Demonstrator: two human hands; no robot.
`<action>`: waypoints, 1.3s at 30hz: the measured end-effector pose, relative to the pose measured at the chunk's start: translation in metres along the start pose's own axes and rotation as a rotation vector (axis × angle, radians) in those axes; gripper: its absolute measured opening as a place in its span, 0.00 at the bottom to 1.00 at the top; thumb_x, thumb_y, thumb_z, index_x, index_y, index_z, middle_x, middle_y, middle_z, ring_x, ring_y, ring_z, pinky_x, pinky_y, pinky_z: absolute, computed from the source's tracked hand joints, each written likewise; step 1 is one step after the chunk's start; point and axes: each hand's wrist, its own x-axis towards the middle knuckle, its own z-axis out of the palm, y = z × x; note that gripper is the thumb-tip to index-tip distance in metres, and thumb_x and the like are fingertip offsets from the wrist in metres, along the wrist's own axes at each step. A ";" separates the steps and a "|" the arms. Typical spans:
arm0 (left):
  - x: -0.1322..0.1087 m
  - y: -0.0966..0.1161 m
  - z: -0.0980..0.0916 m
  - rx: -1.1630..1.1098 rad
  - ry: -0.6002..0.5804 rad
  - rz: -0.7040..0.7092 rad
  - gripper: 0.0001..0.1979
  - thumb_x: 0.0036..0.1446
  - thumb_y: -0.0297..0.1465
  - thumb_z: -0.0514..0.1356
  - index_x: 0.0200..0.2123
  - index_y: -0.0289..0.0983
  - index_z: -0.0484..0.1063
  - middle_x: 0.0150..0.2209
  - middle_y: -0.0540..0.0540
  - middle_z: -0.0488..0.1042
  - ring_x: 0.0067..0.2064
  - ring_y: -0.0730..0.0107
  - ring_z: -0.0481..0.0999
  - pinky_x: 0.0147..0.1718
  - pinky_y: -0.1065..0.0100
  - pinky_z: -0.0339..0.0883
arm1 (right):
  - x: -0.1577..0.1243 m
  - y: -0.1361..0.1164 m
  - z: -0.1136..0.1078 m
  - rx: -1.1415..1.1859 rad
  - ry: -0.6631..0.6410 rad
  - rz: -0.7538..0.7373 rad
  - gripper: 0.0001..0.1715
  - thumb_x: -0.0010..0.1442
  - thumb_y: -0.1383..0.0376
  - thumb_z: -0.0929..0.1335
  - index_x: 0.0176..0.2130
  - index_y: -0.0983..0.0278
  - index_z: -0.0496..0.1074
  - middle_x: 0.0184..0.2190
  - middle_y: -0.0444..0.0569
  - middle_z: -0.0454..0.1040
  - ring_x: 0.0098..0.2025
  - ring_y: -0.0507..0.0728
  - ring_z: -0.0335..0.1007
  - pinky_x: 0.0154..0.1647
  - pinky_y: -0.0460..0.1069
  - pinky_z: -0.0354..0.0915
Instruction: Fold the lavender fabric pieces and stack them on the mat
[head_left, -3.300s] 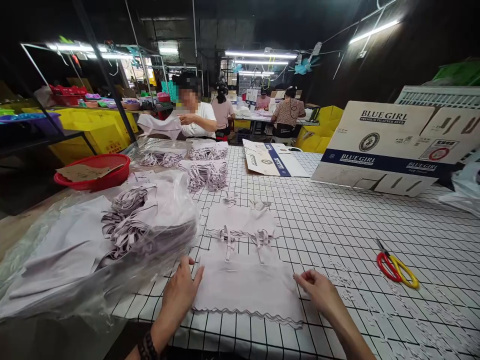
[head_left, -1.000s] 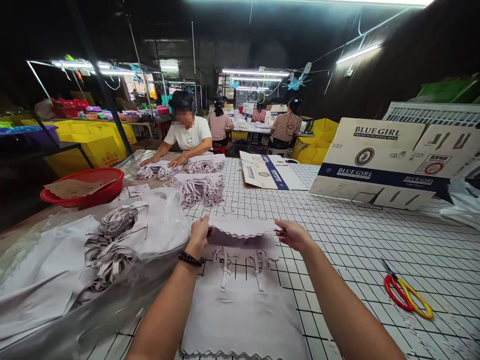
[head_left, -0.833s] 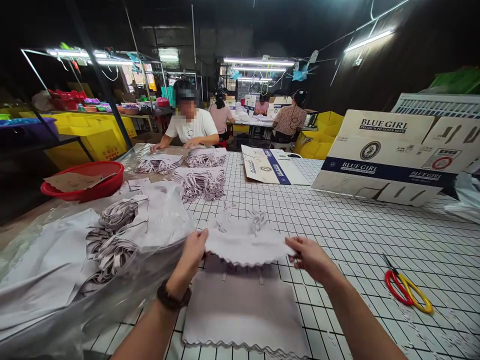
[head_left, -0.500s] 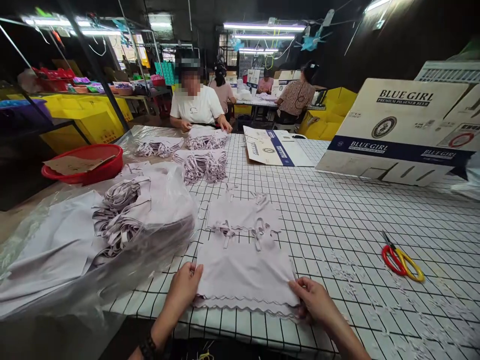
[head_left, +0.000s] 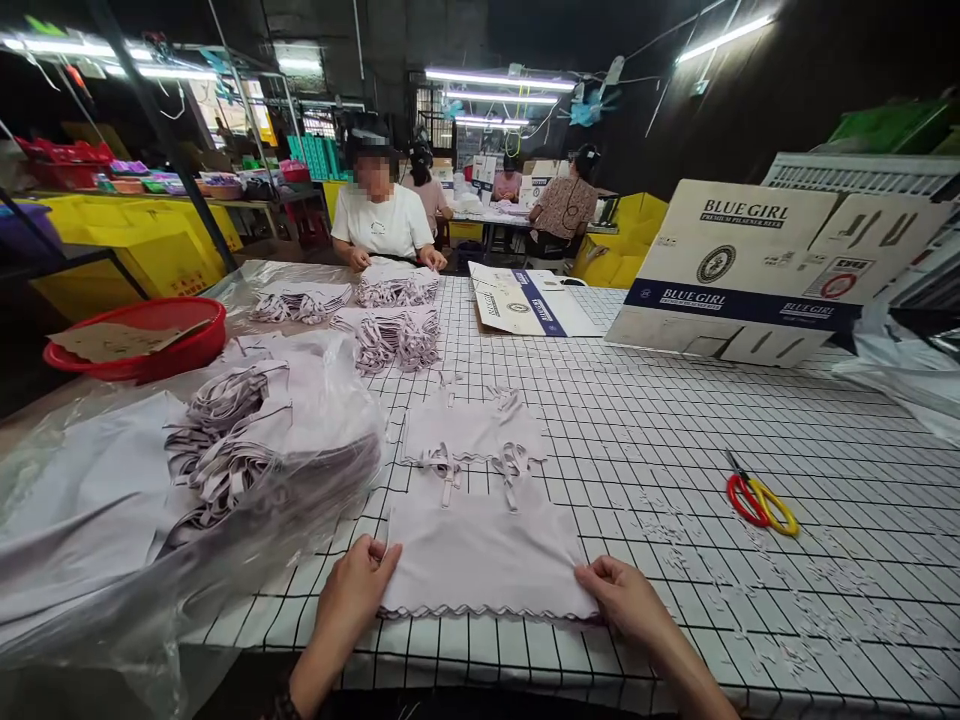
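A pale lilac camisole top (head_left: pixel 480 550) with thin straps and a wavy hem lies spread on the checked table in front of me. My left hand (head_left: pixel 358 583) pinches its left side edge, and my right hand (head_left: pixel 616 594) pinches the right side near the hem. Just beyond its straps lies another pale camisole (head_left: pixel 480 425), flat on the cloth. To the left, a clear plastic bag (head_left: pixel 315 540) partly covers a pile of similar tops (head_left: pixel 232 430) with bunched straps.
Scissors (head_left: pixel 761 500) with red and yellow handles lie right among thread scraps. A red basin (head_left: pixel 142 340) stands at left. Stacked tops (head_left: pixel 386 335) lie before a seated person (head_left: pixel 382 220) across the table. A carton (head_left: pixel 735 270) and flattened cardboard (head_left: pixel 525 300) are at the back right.
The top's lower edges have come together: two separate wavy hems showed earlier, and now they nearly coincide. Both hands keep their hold on its sides. The view has shifted slightly to the right.
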 end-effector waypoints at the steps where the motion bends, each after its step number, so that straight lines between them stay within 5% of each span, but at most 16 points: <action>1: 0.001 -0.001 0.000 -0.006 0.002 0.006 0.14 0.54 0.45 0.53 0.26 0.41 0.63 0.22 0.50 0.70 0.30 0.62 0.73 0.28 0.68 0.56 | -0.001 0.000 -0.001 -0.004 0.001 -0.021 0.18 0.51 0.55 0.66 0.20 0.60 0.56 0.12 0.36 0.56 0.14 0.47 0.51 0.18 0.44 0.49; 5: 0.002 -0.010 0.007 0.007 0.082 0.056 0.12 0.53 0.44 0.53 0.29 0.41 0.62 0.24 0.50 0.71 0.30 0.61 0.73 0.29 0.66 0.60 | -0.008 -0.009 -0.005 -0.168 0.113 -0.085 0.15 0.51 0.58 0.67 0.21 0.60 0.57 0.16 0.41 0.63 0.21 0.51 0.59 0.24 0.46 0.54; 10: 0.000 -0.009 0.027 0.120 0.468 0.394 0.13 0.57 0.41 0.51 0.36 0.38 0.68 0.38 0.42 0.72 0.41 0.59 0.73 0.42 0.60 0.66 | -0.008 -0.063 0.012 -0.341 0.337 -0.279 0.07 0.55 0.58 0.64 0.29 0.58 0.62 0.25 0.44 0.71 0.27 0.56 0.66 0.28 0.48 0.58; 14: 0.003 0.009 0.050 0.261 0.471 0.676 0.18 0.61 0.36 0.47 0.50 0.40 0.69 0.53 0.42 0.69 0.55 0.60 0.68 0.50 0.60 0.64 | 0.017 -0.126 0.064 -0.553 0.219 -0.733 0.07 0.61 0.66 0.59 0.37 0.59 0.65 0.37 0.49 0.74 0.34 0.56 0.69 0.33 0.48 0.60; 17: 0.013 0.014 0.072 0.395 0.482 0.732 0.27 0.61 0.38 0.47 0.62 0.37 0.56 0.63 0.41 0.58 0.64 0.56 0.55 0.58 0.54 0.56 | 0.040 -0.163 0.107 -0.898 0.103 -1.047 0.14 0.59 0.73 0.57 0.41 0.62 0.66 0.41 0.53 0.73 0.42 0.58 0.68 0.36 0.49 0.61; 22: 0.025 0.003 0.094 0.491 0.455 0.716 0.35 0.61 0.44 0.45 0.66 0.32 0.43 0.65 0.38 0.51 0.66 0.51 0.51 0.59 0.49 0.52 | 0.062 -0.194 0.142 -1.220 0.007 -1.248 0.14 0.60 0.74 0.57 0.42 0.67 0.67 0.39 0.57 0.73 0.42 0.61 0.67 0.39 0.54 0.61; 25: 0.028 -0.001 0.099 0.498 0.497 0.730 0.36 0.61 0.45 0.45 0.66 0.34 0.39 0.65 0.38 0.51 0.65 0.50 0.53 0.58 0.47 0.54 | 0.068 -0.206 0.137 -1.164 -0.022 -1.147 0.15 0.59 0.75 0.57 0.40 0.68 0.69 0.37 0.59 0.75 0.44 0.63 0.68 0.42 0.56 0.60; 28: 0.029 -0.001 0.102 0.494 0.566 0.749 0.37 0.60 0.43 0.47 0.66 0.35 0.35 0.65 0.38 0.51 0.64 0.48 0.55 0.57 0.46 0.55 | 0.078 -0.219 0.121 -0.925 -0.128 -0.796 0.15 0.56 0.74 0.62 0.43 0.67 0.70 0.39 0.59 0.76 0.43 0.61 0.70 0.41 0.53 0.61; 31: 0.029 -0.001 0.103 0.491 0.562 0.741 0.38 0.60 0.42 0.49 0.67 0.36 0.35 0.66 0.40 0.50 0.64 0.49 0.54 0.58 0.47 0.54 | 0.093 -0.229 0.106 -0.724 -0.324 -0.529 0.15 0.53 0.72 0.65 0.42 0.66 0.71 0.32 0.51 0.78 0.31 0.53 0.71 0.31 0.46 0.61; 35: 0.026 0.001 0.099 0.490 0.546 0.736 0.38 0.59 0.43 0.49 0.67 0.36 0.36 0.66 0.40 0.51 0.65 0.50 0.53 0.58 0.47 0.56 | 0.110 -0.234 0.092 -0.502 -0.550 -0.321 0.04 0.49 0.71 0.68 0.30 0.66 0.72 0.19 0.42 0.74 0.18 0.46 0.58 0.19 0.43 0.54; 39: 0.025 0.003 0.098 0.474 0.550 0.727 0.38 0.59 0.42 0.48 0.67 0.36 0.36 0.66 0.40 0.51 0.65 0.50 0.53 0.57 0.46 0.56 | 0.111 -0.237 0.085 -0.424 -0.587 -0.198 0.04 0.45 0.69 0.71 0.22 0.66 0.72 0.16 0.40 0.68 0.16 0.44 0.51 0.14 0.42 0.44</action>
